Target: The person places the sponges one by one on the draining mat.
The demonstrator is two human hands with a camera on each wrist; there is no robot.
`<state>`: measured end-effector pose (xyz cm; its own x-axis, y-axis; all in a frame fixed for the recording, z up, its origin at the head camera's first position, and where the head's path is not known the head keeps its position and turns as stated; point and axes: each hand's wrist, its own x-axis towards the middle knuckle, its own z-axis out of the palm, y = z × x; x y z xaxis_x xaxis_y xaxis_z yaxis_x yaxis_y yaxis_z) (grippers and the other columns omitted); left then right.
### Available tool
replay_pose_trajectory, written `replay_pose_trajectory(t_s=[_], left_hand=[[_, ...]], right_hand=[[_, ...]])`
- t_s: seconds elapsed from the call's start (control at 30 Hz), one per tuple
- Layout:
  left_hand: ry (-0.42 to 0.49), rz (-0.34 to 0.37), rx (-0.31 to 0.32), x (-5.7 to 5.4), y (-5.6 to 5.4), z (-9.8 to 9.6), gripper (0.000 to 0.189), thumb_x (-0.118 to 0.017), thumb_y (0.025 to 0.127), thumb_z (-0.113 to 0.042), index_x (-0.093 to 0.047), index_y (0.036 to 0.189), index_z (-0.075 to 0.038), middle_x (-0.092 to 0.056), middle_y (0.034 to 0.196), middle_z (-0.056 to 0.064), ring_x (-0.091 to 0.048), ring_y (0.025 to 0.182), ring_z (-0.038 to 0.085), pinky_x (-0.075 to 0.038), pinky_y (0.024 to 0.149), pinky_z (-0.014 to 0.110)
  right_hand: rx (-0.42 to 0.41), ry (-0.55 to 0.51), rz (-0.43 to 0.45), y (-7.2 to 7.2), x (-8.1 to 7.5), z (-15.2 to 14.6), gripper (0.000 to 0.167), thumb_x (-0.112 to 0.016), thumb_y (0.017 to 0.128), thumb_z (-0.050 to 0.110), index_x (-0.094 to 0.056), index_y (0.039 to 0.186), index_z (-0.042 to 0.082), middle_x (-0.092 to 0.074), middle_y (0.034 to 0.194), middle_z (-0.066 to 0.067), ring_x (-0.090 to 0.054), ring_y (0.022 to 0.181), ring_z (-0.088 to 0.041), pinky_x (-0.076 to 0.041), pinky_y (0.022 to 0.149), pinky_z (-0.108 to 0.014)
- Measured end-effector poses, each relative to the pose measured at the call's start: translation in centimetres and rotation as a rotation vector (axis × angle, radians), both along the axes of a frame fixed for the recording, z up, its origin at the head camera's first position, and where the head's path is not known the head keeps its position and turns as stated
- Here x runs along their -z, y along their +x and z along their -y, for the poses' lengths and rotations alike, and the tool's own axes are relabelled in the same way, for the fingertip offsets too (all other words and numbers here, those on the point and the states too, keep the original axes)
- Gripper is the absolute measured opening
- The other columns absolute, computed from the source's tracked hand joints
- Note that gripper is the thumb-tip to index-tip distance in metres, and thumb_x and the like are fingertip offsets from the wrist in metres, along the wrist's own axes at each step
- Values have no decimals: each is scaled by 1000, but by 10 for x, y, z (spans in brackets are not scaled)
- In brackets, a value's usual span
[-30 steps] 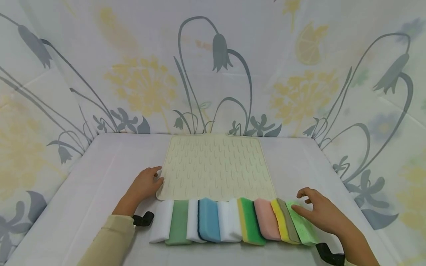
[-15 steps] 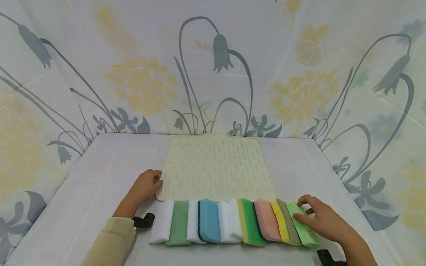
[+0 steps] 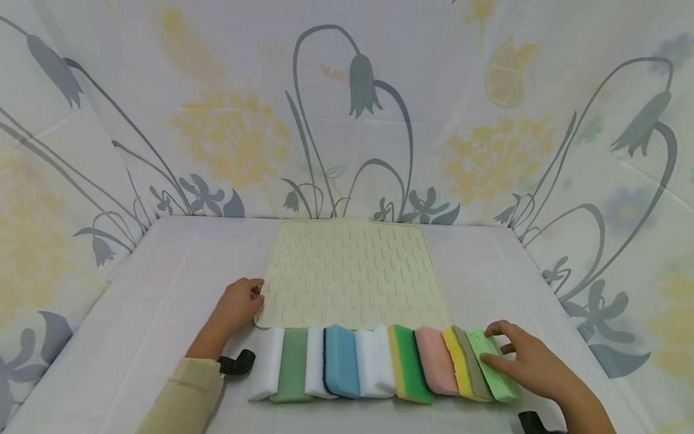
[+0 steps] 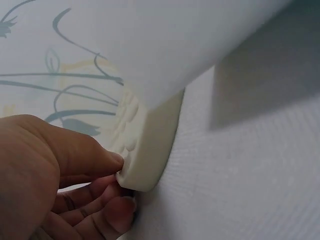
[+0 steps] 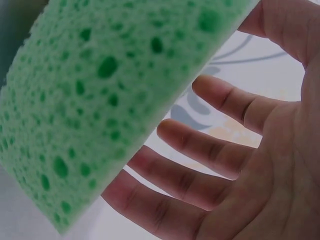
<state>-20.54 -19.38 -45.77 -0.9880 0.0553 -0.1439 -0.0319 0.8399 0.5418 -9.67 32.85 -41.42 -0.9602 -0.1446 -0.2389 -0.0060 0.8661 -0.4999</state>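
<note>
In the head view a cream textured mat [image 3: 349, 277] with raised drop shapes lies flat. My left hand [image 3: 241, 304] is at its left edge. The left wrist view shows the thumb [image 4: 102, 157] on the mat's border [image 4: 150, 155], with fingers [image 4: 107, 212] curled below it. At the right end of a row of sponges, a light green porous sponge [image 3: 492, 367] leans beside the others. My right hand [image 3: 526, 358] is over it, thumb against it. In the right wrist view the spread, slightly bent fingers [image 5: 185, 187] are partly hidden behind the sponge [image 5: 100, 115].
The row also holds white sponges [image 3: 267, 364], a flat green pad [image 3: 293, 364], and blue [image 3: 343, 361], green [image 3: 411, 364], pink [image 3: 436, 361] and yellow-brown [image 3: 466, 364] sponges. A white tabletop [image 3: 200, 259] meets floral cloth walls [image 3: 238, 138] behind and at both sides.
My right hand has come down onto the light green sponge. My left hand has shifted slightly towards me along the mat's edge. The row of sponges looks the same.
</note>
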Motion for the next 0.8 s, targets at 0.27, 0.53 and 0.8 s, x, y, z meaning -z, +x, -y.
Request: replay_pose_trajectory(t_s=[0.27,0.53,0.8], left_hand=[[27,0,-3,-2,1,4,43,-58,91,-11,-56,130,6,-64,115,18,-63,100,28,-53,78,39],[52,0,-14,1,0,6,41,-60,92,-13,-58,130,3,-65,114,17,-64,95,24,-52,67,29],[68,-8,-11,3,0,8,40,-61,92,-11,-58,129,3,-65,112,17,-63,97,26,-52,65,28]], right_hand=[[-6,39,-61,-6,-11,2,50,-65,88,49,-53,121,14,-58,128,-15,-65,100,-32,-53,72,-45],[-53,36,-137,-21,-24,13,49,-65,89,49,-55,121,13,-59,126,-13,-64,100,-33,-54,72,-44],[-92,69,-194,-40,-39,26,50,-63,89,51,-56,120,12,-60,124,-12,-63,100,-32,-54,73,-44]])
